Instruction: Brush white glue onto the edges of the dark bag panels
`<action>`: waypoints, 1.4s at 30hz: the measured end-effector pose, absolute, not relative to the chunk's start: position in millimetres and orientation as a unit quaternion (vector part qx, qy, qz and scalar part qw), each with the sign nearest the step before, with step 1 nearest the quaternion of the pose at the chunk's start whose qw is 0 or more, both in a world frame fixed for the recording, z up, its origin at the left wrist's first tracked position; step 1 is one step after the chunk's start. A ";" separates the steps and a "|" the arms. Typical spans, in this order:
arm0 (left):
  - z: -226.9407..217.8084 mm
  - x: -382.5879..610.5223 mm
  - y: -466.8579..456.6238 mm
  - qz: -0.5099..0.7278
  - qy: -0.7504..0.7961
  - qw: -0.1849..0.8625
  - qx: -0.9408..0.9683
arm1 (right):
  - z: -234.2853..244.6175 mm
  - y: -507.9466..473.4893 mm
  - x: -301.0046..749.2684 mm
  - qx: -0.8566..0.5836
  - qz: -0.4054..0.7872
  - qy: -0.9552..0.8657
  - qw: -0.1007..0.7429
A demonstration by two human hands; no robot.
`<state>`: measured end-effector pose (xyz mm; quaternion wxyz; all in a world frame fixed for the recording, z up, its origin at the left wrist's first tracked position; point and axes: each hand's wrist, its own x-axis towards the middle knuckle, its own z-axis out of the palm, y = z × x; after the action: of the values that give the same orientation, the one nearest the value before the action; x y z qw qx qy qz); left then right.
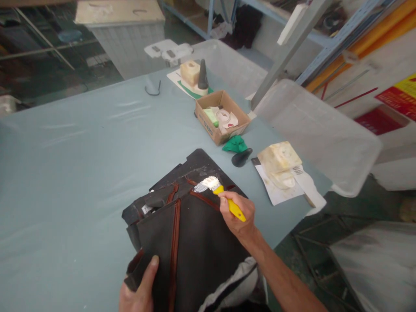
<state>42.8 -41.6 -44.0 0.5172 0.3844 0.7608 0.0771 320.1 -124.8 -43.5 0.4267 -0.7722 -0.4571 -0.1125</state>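
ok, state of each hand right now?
Left hand: closed on the edge of the dark piece, thumb on top.
Right hand: closed around the handle of the yellow brush.

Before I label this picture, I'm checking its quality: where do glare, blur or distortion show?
In the head view, pale glare streaks cross the grey-blue tabletop; the red-and-yellow poster at the right edge is blurred, its lettering unreadable; the grey metal post slants, perhaps from lens or camera tilt; the yellow-handled brush in the right hand reads more clearly.
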 end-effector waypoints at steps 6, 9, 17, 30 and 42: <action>-29.4 58.2 -41.3 0.086 0.781 0.484 0.385 | -53.8 -119.2 334.3 -0.817 -0.149 -0.371 0.417; -31.5 62.3 -42.9 0.098 0.774 0.493 0.385 | -54.7 -114.9 337.6 -0.827 -0.148 -0.349 0.415; -33.6 68.1 -50.3 0.174 0.749 0.539 0.345 | -29.2 -121.9 314.4 -0.750 -0.115 -0.458 0.463; -16.4 72.8 -61.7 0.201 0.720 0.557 0.362 | -19.0 -107.4 281.7 -0.742 -0.068 -0.508 0.432; -30.5 67.8 -59.9 0.215 0.701 0.572 0.368 | -8.8 -100.5 277.7 -0.739 -0.065 -0.490 0.458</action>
<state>67.8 -59.9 -30.5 0.5723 0.3676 0.7009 0.2148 277.7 -100.5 -8.8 0.4580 -0.7386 -0.4904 -0.0654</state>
